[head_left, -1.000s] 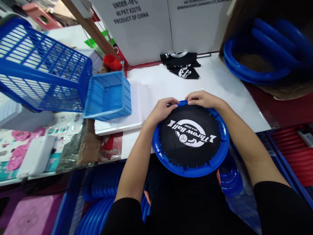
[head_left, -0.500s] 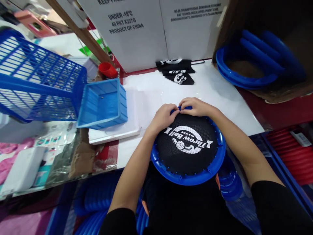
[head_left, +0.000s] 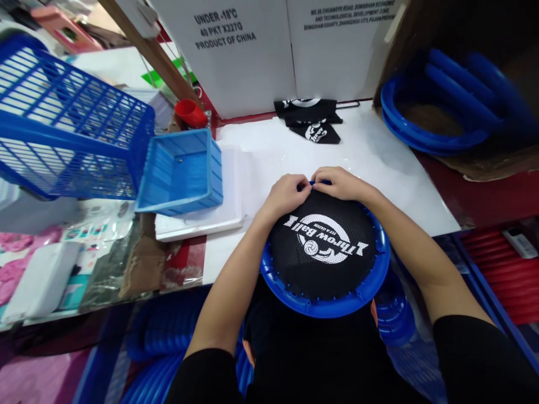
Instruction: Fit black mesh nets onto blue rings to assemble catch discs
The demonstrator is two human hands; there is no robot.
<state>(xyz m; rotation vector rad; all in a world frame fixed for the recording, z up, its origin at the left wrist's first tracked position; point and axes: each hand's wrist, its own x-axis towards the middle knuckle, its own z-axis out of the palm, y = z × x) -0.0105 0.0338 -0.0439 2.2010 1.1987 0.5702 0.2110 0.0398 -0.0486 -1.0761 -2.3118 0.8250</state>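
Observation:
A round blue plastic ring [head_left: 324, 308] leans against the table's front edge, close to my body. Black mesh fabric [head_left: 332, 283] printed "Throw Ball" spans it, its border caught on small pegs around the rim. At the far rim, the fingertips of my left hand [head_left: 288, 193] pinch the mesh edge. Right beside them my right hand [head_left: 337, 182] pinches the same edge, thumb and fingers together. The fingertips of both hands nearly meet and cover the exact spot they grip.
Black printed fabric pieces [head_left: 314, 132] lie at the back of the white table [head_left: 261, 163]. A light blue bin [head_left: 181, 207] and a blue basket [head_left: 76, 134] stand left. Blue rings [head_left: 438, 143] fill a box at right; red rings [head_left: 501, 280] sit below.
The left fingers have bent more, drawing closer to the right fingertips at the far rim. The camera view has shifted slightly. The ring and mesh stay in nearly the same place.

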